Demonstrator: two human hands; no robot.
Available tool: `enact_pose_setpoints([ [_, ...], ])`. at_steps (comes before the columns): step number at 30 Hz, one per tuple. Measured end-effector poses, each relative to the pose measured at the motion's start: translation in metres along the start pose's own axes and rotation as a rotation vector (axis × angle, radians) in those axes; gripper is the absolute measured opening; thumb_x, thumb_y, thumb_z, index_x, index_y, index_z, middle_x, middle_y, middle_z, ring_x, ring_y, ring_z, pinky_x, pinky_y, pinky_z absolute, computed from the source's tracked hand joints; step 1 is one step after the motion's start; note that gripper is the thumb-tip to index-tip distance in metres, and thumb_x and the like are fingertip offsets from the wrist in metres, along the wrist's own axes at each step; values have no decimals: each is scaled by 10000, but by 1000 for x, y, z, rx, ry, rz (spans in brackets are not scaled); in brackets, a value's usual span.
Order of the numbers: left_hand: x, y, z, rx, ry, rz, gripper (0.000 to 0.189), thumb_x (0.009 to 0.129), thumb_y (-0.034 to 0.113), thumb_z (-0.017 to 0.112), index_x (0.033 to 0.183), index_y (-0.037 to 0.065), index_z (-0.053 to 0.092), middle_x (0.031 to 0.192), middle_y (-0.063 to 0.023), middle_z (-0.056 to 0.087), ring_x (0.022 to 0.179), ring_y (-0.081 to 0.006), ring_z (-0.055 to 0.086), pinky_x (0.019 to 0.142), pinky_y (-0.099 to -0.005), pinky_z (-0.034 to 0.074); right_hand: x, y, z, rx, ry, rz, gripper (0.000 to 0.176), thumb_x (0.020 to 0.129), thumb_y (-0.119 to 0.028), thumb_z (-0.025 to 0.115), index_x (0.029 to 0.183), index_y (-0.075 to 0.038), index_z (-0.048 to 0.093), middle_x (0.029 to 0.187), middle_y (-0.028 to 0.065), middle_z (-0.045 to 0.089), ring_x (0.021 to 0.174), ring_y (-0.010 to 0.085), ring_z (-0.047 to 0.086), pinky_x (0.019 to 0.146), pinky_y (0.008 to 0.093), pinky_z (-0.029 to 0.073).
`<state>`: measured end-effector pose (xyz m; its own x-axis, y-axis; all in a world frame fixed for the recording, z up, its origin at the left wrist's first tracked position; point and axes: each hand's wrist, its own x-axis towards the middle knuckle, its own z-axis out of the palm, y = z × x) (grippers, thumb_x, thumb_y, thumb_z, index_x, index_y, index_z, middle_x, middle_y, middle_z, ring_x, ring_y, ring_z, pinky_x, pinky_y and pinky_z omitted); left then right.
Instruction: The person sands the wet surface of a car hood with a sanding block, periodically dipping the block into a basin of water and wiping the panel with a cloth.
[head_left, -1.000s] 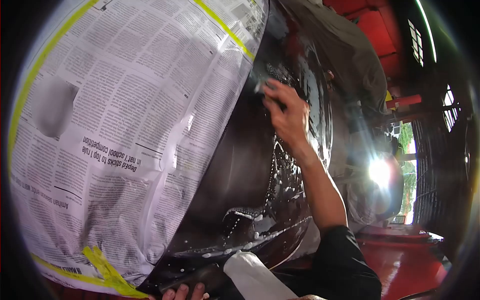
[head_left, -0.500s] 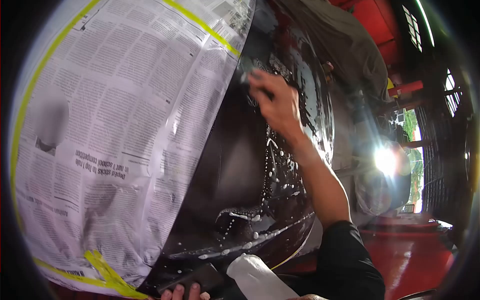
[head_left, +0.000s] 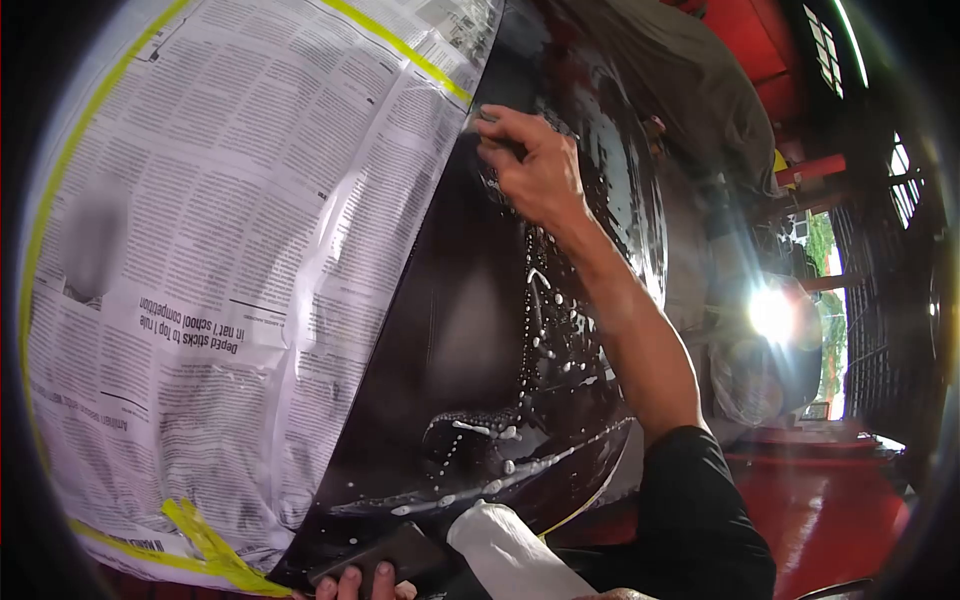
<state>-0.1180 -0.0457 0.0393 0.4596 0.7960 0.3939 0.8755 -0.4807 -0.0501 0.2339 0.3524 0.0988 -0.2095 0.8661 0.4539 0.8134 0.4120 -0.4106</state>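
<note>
My right hand point(head_left: 535, 165) is closed, its fingertips pressed to the wet, dark car panel point(head_left: 460, 320) near the edge of the newspaper masking. Something small and greyish shows at the fingertips, too hidden to name. White suds and water drops lie on the panel below and right of that hand. At the bottom edge, my left hand point(head_left: 355, 582) has its fingers curled over a dark rectangular block point(head_left: 405, 558), close to the panel's lower end. Most of that hand is out of frame.
Newspaper sheets point(head_left: 230, 220) held by yellow tape point(head_left: 395, 45) cover the left side. A white piece point(head_left: 515, 550) juts in at the bottom. Behind are a grey-brown cover point(head_left: 690, 70), a bright lamp point(head_left: 772, 315) and a red car body point(head_left: 800, 510).
My right hand has slid a little left and up along the panel towards the newspaper edge. My left hand still holds the dark block; the whole view has shifted slightly.
</note>
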Motion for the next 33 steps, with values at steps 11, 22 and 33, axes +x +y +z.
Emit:
enact_pose_setpoints([
  [11, -12, 32, 12, 16, 77, -202, 462, 1029, 337, 424, 1488, 379, 393, 1041, 146, 698, 955, -207, 626, 1005, -621, 418, 0, -4, 8, 48, 54, 102, 237, 800, -39, 755, 1032, -85, 757, 1171, 110, 712, 1079, 251, 684, 927, 354, 550],
  [22, -10, 2, 46, 45, 334, -14, 440, 1040, 350, 403, 1479, 387, 415, 1065, 155, 695, 1010, -197, 621, 1059, -649, 370, -35, -6, 4, -65, 66, -8, 246, 819, -87, 755, 1063, -110, 747, 1190, 120, 705, 1034, 279, 696, 901, 366, 548],
  [33, 6, 6, 19, -26, 228, -74, 327, 1017, 397, 447, 1266, 287, 629, 1055, 139, 707, 1012, -208, 629, 1029, -615, 412, -42, -13, 13, -62, 113, 12, 244, 820, -112, 737, 1063, -121, 755, 1183, 144, 704, 1086, 306, 660, 958, 398, 518],
])
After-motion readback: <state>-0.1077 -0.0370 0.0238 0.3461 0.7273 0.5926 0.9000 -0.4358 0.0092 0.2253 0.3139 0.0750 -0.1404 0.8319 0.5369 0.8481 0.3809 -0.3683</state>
